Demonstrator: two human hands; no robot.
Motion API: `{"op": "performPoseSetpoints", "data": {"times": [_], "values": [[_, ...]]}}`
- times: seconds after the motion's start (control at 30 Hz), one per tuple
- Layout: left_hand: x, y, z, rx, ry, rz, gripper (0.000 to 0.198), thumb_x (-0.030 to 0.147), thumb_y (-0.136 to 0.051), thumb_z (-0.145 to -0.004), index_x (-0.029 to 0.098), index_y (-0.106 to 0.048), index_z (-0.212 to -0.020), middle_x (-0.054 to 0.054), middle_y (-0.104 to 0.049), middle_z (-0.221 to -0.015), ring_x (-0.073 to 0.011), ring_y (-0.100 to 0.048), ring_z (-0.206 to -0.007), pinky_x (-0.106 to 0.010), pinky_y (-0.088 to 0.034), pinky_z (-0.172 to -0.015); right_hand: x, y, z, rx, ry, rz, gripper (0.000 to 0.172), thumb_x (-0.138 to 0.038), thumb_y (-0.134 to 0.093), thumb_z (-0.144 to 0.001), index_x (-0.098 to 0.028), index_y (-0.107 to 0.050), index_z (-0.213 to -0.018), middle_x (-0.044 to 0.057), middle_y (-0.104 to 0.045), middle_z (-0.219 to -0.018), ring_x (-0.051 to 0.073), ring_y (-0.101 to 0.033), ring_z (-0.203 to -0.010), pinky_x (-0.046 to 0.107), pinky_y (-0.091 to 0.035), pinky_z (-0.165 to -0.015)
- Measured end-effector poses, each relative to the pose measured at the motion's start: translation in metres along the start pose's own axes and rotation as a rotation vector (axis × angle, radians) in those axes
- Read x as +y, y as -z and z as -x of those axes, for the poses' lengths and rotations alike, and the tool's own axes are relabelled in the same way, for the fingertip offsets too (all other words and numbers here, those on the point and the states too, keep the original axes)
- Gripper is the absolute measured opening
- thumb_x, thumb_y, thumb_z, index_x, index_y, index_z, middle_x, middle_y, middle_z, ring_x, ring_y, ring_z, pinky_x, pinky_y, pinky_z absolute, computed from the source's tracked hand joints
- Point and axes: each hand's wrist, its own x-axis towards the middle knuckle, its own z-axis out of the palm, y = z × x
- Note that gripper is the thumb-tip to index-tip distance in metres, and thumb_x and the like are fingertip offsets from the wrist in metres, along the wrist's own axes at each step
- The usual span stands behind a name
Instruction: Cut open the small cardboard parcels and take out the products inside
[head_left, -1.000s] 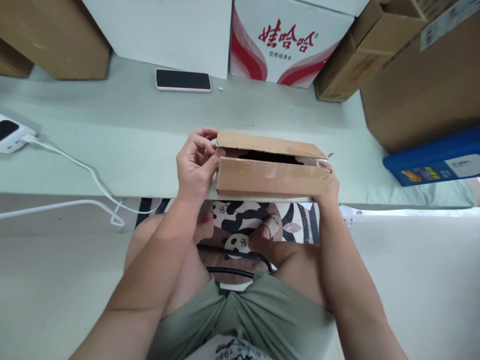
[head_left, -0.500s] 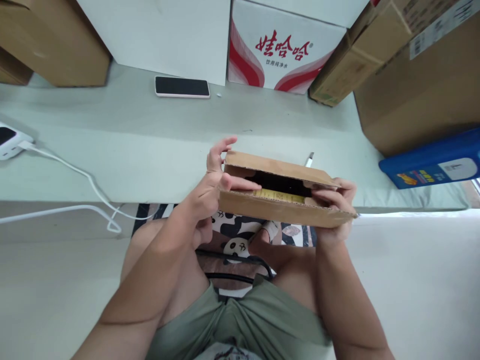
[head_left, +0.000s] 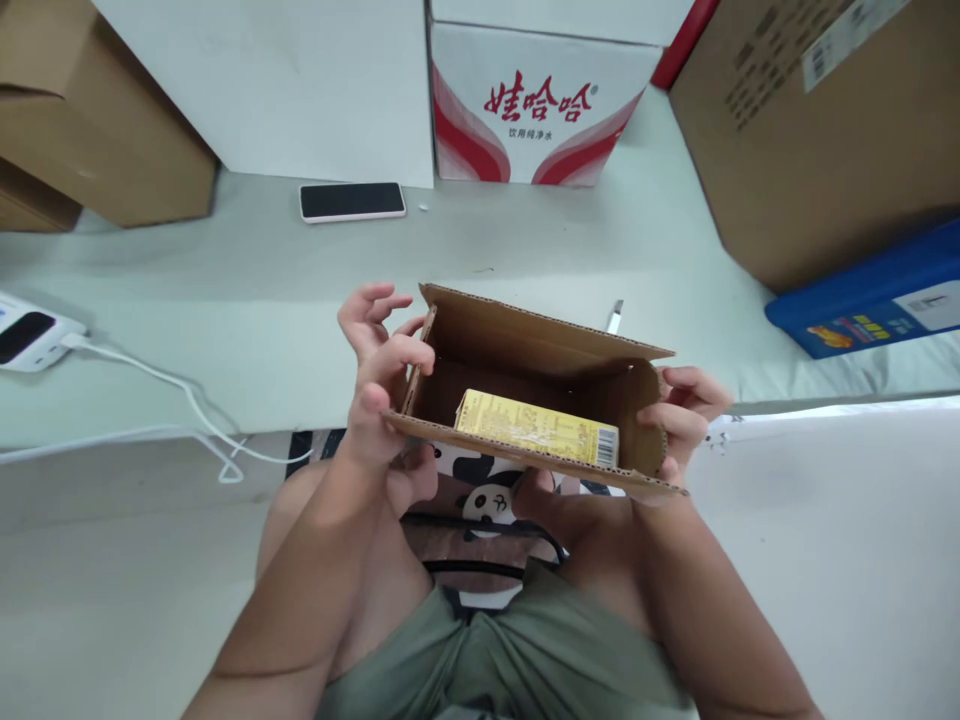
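Note:
A small brown cardboard box (head_left: pixel 525 345) is held open over my lap, just in front of the table edge. Inside it lies a yellow carton (head_left: pixel 536 428) with a barcode at its right end. My left hand (head_left: pixel 379 375) grips the box's left end, thumb on the near wall and fingers curled at the side flap. My right hand (head_left: pixel 679 410) clasps the right end, fingers wrapped over the wall. The far lid flap stands raised.
A phone (head_left: pixel 352 200) lies on the pale green table (head_left: pixel 247 300). Behind it stand a white-and-red printed carton (head_left: pixel 536 100), brown boxes (head_left: pixel 810 120) and a blue package (head_left: pixel 870 295). A white charger (head_left: pixel 34 335) with cables sits at the left. A small blade (head_left: pixel 614 317) lies beyond the box.
The box has come off the table edge toward me and tilted open. Its flaps are spread, and the yellow carton inside now shows fully.

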Motion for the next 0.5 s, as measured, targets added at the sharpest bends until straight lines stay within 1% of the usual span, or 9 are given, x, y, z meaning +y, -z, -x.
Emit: {"op": "performPoseSetpoints", "data": {"times": [0.07, 0.13, 0.23, 0.27, 0.3, 0.37, 0.4, 0.43, 0.5], "values": [[-0.001, -0.002, -0.002, 0.025, -0.058, 0.009, 0.057, 0.073, -0.040, -0.096, 0.023, -0.059, -0.076, -0.005, -0.042, -0.138, -0.0273, -0.050, -0.129, -0.045, -0.053, -0.110, 0.000, -0.004, 0.000, 0.071, -0.029, 0.071, 0.038, -0.051, -0.021, -0.098, -0.027, -0.049, -0.093, 0.009, -0.043, -0.111, 0.026, -0.055, -0.094, 0.049, -0.051, -0.079], [-0.004, -0.005, -0.002, 0.049, -0.102, 0.004, 0.054, 0.068, -0.038, -0.098, 0.023, -0.060, -0.078, -0.006, -0.043, -0.136, -0.0273, -0.051, -0.126, -0.045, -0.056, -0.104, 0.001, -0.006, 0.000, 0.135, -0.094, 0.101, 0.040, -0.052, -0.018, -0.098, -0.026, -0.048, -0.090, 0.010, -0.044, -0.107, 0.026, -0.054, -0.091, 0.049, -0.051, -0.079], [-0.007, -0.008, -0.001, 0.056, -0.122, -0.045, 0.053, 0.066, -0.035, -0.099, 0.023, -0.062, -0.081, -0.007, -0.042, -0.135, -0.0278, -0.052, -0.124, -0.047, -0.056, -0.103, -0.003, -0.001, -0.004, 0.149, -0.186, 0.105, 0.043, -0.047, -0.018, -0.099, -0.025, -0.054, -0.089, 0.010, -0.047, -0.105, 0.026, -0.056, -0.093, 0.049, -0.051, -0.083], [-0.007, -0.009, 0.000, 0.050, -0.123, -0.067, 0.053, 0.065, -0.035, -0.100, 0.024, -0.062, -0.083, -0.007, -0.042, -0.134, -0.0276, -0.051, -0.125, -0.046, -0.056, -0.104, -0.008, 0.004, -0.008, 0.153, -0.194, 0.113, 0.040, -0.044, -0.024, -0.100, -0.025, -0.058, -0.090, 0.010, -0.050, -0.104, 0.026, -0.057, -0.094, 0.049, -0.050, -0.083], [-0.007, -0.009, 0.001, 0.042, -0.128, -0.086, 0.051, 0.064, -0.035, -0.100, 0.024, -0.062, -0.084, -0.006, -0.042, -0.134, -0.0272, -0.051, -0.126, -0.046, -0.055, -0.106, -0.015, 0.011, -0.013, 0.163, -0.185, 0.125, 0.034, -0.039, -0.033, -0.100, -0.024, -0.062, -0.091, 0.009, -0.053, -0.101, 0.026, -0.058, -0.093, 0.047, -0.050, -0.082], [-0.006, -0.008, 0.003, 0.025, -0.159, -0.111, 0.049, 0.063, -0.035, -0.101, 0.024, -0.061, -0.086, -0.006, -0.041, -0.135, -0.0264, -0.052, -0.127, -0.045, -0.055, -0.107, -0.035, 0.026, -0.029, 0.156, -0.131, 0.147, 0.016, -0.027, -0.050, -0.096, -0.025, -0.066, -0.091, 0.006, -0.059, -0.091, 0.023, -0.061, -0.086, 0.041, -0.050, -0.076], [-0.006, -0.008, 0.004, 0.019, -0.178, -0.121, 0.048, 0.063, -0.035, -0.101, 0.024, -0.061, -0.087, -0.006, -0.041, -0.135, -0.0264, -0.052, -0.127, -0.045, -0.055, -0.107, -0.047, 0.033, -0.039, 0.101, -0.109, 0.155, 0.013, -0.020, -0.056, -0.094, -0.026, -0.067, -0.091, 0.004, -0.061, -0.086, 0.021, -0.062, -0.081, 0.037, -0.049, -0.072], [-0.005, -0.007, 0.005, 0.018, -0.193, -0.131, 0.048, 0.062, -0.034, -0.102, 0.024, -0.060, -0.087, -0.007, -0.041, -0.135, -0.0266, -0.052, -0.126, -0.046, -0.055, -0.107, -0.058, 0.039, -0.052, 0.001, -0.096, 0.161, 0.014, -0.016, -0.059, -0.092, -0.027, -0.068, -0.091, 0.002, -0.064, -0.082, 0.019, -0.062, -0.075, 0.034, -0.048, -0.067], [-0.004, -0.007, 0.006, 0.018, -0.211, -0.152, 0.046, 0.060, -0.034, -0.102, 0.024, -0.059, -0.087, -0.008, -0.041, -0.135, -0.0269, -0.053, -0.126, -0.047, -0.054, -0.108, -0.077, 0.043, -0.080, -0.296, -0.128, 0.181, 0.015, -0.015, -0.059, -0.093, -0.026, -0.069, -0.091, 0.001, -0.069, -0.080, 0.016, -0.064, -0.069, 0.030, -0.047, -0.060]]}}
